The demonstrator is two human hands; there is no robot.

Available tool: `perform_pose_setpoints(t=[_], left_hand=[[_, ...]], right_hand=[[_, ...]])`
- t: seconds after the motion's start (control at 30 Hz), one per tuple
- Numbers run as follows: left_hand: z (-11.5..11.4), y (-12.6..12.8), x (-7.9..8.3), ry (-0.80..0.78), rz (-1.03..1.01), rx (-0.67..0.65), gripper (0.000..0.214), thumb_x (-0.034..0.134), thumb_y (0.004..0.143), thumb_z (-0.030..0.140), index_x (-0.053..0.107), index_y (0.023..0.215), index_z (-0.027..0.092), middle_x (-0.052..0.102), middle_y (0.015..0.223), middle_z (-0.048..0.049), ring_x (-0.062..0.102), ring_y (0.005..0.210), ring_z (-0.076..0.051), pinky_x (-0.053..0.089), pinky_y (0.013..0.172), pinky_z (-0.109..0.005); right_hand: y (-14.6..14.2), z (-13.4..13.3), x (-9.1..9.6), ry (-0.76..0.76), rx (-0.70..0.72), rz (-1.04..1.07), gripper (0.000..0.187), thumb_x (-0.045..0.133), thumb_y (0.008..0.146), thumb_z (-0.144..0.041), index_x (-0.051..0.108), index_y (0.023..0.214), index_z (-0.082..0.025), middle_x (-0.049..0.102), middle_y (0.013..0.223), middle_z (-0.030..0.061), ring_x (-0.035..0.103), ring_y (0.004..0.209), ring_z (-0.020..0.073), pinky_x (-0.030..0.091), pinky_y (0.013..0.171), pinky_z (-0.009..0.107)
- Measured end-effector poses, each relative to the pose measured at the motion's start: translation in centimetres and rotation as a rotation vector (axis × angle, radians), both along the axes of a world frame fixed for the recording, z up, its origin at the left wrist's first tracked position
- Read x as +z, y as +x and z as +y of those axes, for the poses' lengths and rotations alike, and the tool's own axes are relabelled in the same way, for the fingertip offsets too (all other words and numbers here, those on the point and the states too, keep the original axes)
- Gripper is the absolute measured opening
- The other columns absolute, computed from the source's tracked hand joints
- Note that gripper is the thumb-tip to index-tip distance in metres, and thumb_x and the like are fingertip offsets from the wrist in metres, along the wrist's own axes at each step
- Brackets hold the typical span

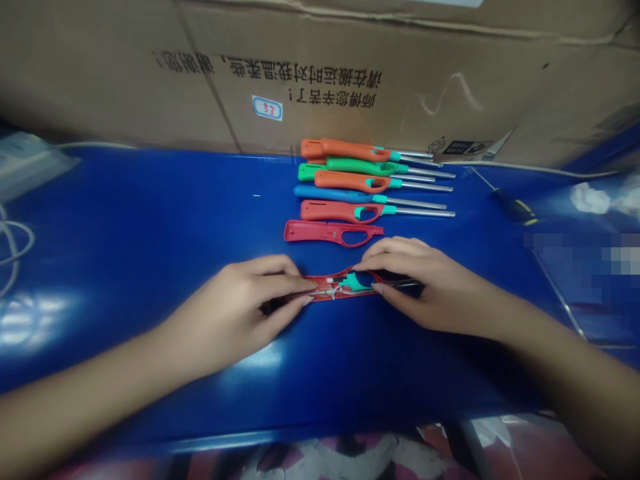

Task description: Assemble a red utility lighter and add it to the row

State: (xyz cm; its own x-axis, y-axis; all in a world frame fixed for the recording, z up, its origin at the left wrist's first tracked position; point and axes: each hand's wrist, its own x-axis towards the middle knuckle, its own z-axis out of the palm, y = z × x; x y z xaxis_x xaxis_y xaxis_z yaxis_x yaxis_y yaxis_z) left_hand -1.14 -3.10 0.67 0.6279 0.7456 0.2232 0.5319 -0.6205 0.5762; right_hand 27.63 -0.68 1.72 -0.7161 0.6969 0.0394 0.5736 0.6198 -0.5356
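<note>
My left grip (247, 297) and right grip (433, 283) pinch opposite ends of a hollow, curved red plastic shell (317, 281) holding a teal trigger (351, 281).

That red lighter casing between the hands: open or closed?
Open: the teal trigger lies exposed inside the red lighter casing, and a red half-shell lies separately beyond it.

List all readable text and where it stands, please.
"师傅您辛苦了!" upside down on the cardboard box
"请在搬运时对我温柔些,谢谢您!" likewise
Probably "33", blurred, on the sticker
Black marking and nearby symbol: too small
</note>
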Motion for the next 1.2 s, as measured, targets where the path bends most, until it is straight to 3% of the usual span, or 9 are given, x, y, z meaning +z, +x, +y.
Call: perform_pose_setpoints(t=[0.1, 0.23, 0.4, 0.53, 1.2], left_hand=[[0.0, 0.1, -0.1, 0.069, 0.005, 0.009, 0.024, 0.063, 0.094, 0.020, 0.071, 0.117, 0.021, 0.068, 0.101, -0.0035, 0.065, 0.084, -0.013, 0.052, 0.072, -0.025], [-0.3, 0.5, 0.1, 0.206, 0.049, -0.021, 0.028, 0.066, 0.090, 0.022, 0.070, 0.118, 0.021, 0.068, 0.111, -0.0064, 0.061, 0.097, -0.019, 0.051, 0.085, -0.034], [-0.8, 1.1, -0.2, 0.236, 0.174, -0.122, 0.042, 0.062, 0.094, 0.030, 0.061, 0.136, 0.026, 0.055, 0.141, -0.0102, 0.049, 0.125, -0.030, 0.044, 0.104, -0.048], [-0.9, 1.4, -0.8, 0.210, 0.231, -0.146, 0.046, 0.060, 0.095, 0.037, 0.058, 0.140, 0.028, 0.046, 0.151, -0.0111, 0.041, 0.135, -0.034, 0.040, 0.109, -0.054], [-0.5, 1.8, -0.9, 0.088, 0.193, -0.142, 0.046, 0.057, 0.097, 0.030, 0.053, 0.143, 0.028, 0.052, 0.144, -0.0106, 0.046, 0.131, -0.029, 0.039, 0.109, -0.049]], right_hand=[[0.0, 0.0, 0.0, 0.034, -0.002, -0.047, 0.031, 0.052, 0.094, -0.017, 0.062, 0.121, -0.026, 0.063, 0.121, 0.0044, 0.059, 0.108, 0.0193, 0.042, 0.093, 0.038], [-0.2, -0.2, 0.1, 0.050, 0.006, -0.050, 0.031, 0.051, 0.095, -0.018, 0.061, 0.122, -0.027, 0.063, 0.122, 0.0045, 0.059, 0.108, 0.0195, 0.041, 0.093, 0.038], [-0.2, -0.4, 0.3, 0.044, 0.003, -0.057, 0.028, 0.050, 0.097, -0.022, 0.061, 0.123, -0.027, 0.062, 0.123, 0.0054, 0.058, 0.111, 0.0200, 0.040, 0.092, 0.038], [-0.3, -0.4, 0.0, 0.056, 0.011, -0.063, 0.027, 0.049, 0.099, -0.026, 0.061, 0.124, -0.026, 0.063, 0.123, 0.0060, 0.058, 0.110, 0.0201, 0.040, 0.091, 0.039], [-0.2, -0.3, -0.2, 0.104, 0.023, -0.073, 0.025, 0.051, 0.099, -0.031, 0.063, 0.121, -0.026, 0.064, 0.122, 0.0066, 0.060, 0.107, 0.0203, 0.039, 0.090, 0.038]])
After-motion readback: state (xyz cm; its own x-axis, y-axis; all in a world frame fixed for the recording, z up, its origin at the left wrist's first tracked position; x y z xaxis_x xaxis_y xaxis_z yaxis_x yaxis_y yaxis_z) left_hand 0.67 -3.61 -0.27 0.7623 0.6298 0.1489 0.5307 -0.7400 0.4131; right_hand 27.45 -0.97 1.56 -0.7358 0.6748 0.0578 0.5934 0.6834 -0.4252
